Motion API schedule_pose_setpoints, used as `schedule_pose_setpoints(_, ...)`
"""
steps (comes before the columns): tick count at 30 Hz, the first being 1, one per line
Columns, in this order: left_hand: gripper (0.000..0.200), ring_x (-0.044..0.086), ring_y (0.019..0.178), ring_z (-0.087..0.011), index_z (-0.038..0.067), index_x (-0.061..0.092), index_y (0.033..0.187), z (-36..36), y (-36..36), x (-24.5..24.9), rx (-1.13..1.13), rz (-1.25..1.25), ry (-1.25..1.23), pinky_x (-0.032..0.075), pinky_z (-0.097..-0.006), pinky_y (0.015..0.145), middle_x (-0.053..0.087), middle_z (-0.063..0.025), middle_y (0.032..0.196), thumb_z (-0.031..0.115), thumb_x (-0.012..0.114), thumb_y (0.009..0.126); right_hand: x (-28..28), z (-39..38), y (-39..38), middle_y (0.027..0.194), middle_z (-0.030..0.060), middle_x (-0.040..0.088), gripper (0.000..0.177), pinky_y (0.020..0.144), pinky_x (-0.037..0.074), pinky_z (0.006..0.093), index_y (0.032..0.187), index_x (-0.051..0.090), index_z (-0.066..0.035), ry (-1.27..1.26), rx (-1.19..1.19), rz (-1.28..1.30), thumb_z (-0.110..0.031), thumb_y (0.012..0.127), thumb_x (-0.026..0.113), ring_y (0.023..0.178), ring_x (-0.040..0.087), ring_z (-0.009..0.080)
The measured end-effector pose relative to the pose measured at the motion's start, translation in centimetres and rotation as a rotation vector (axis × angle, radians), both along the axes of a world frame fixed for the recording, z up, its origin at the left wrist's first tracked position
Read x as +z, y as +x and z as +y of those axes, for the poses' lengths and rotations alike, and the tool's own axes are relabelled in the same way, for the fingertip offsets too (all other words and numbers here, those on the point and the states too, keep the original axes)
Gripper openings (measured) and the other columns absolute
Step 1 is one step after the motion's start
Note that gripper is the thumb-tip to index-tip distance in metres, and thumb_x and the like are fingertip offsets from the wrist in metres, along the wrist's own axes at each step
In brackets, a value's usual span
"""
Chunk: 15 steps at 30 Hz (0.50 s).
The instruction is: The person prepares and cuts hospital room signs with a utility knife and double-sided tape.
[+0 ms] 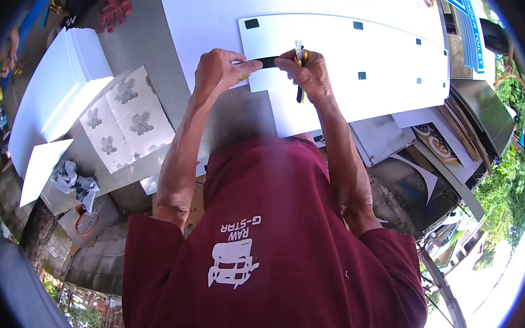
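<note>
A short strip of black tape (268,62) is stretched between my two hands above the white panel. My left hand (218,73) is closed, pinching the strip's left end with thumb and finger; something yellow (243,78) shows under it, partly hidden. My right hand (311,74) pinches the other end and also holds a yellow and black cutter knife (298,56), which stands out above and below the fingers. Beneath the hands lies the long white panel (319,100), with several small dark squares (357,26) stuck on it in rows.
A larger white sheet (200,23) lies under the panel on the grey table (138,51). At left are a stack of white boards (59,86), a patterned sheet (129,121) and red gloves (113,11). Blue signs (464,13) and leaning boards (435,141) are at right.
</note>
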<state>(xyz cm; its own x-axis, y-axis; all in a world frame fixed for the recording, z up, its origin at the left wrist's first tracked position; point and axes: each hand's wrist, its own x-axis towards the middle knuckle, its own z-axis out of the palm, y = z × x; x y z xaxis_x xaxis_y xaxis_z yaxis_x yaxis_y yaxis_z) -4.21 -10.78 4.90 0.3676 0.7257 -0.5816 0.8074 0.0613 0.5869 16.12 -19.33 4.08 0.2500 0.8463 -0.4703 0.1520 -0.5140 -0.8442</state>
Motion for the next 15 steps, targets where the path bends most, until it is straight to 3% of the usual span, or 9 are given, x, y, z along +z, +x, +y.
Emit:
schedule_pose_setpoints(3,0.034,0.072,0.071,-0.0212,0.014,0.081,0.097,-1.4,-1.1,-2.4,-0.028,-0.242,0.055,0.056,-0.0353,0.072,0.075,-0.0082,0.076,0.044,0.079,0.081,-1.7,-1.7,-0.2,0.06,0.0006,0.061,0.017,0.05,0.044,0.0253,0.081,0.075,-0.003,-0.07,-0.024,0.056,-0.02,0.082,0.079,0.053,0.054,0.0072)
schedule_pose_setpoints(5,0.03,0.072,0.075,-0.0234,0.014,0.081,0.095,-2.0,-1.6,-3.2,-0.04,-0.177,0.03,0.056,-0.0363,0.075,0.076,-0.0091,0.077,0.04,0.079,0.079,-2.4,-2.1,-0.8,0.06,0.0015,0.061,0.02,0.053,0.047,0.0282,0.083,0.075,-0.002,-0.207,-0.019,0.028,-0.021,0.08,0.079,0.054,0.056,0.0089)
schedule_pose_setpoints(9,0.025,0.073,0.082,-0.0248,0.014,0.081,0.096,-2.8,-1.5,-2.6,-0.084,0.022,0.039,0.056,-0.0359,0.076,0.077,-0.0093,0.086,0.032,0.077,0.079,-4.5,-2.7,-2.3,0.061,0.0048,0.062,0.024,0.056,0.05,0.034,0.083,0.075,-0.001,-0.166,0.068,-0.159,-0.024,0.078,0.08,0.054,0.057,0.0136)
schedule_pose_setpoints(15,0.025,0.072,0.084,-0.0284,0.015,0.081,0.094,-3.2,-0.3,-2.9,-0.106,0.124,0.054,0.056,-0.0408,0.08,0.076,-0.0108,0.086,0.032,0.076,0.078,-5.2,-2.8,-2.5,0.063,0.0063,0.063,0.027,0.059,0.05,0.0338,0.083,0.074,0.0,-0.162,0.112,-0.272,-0.026,0.078,0.081,0.057,0.057,0.0148)
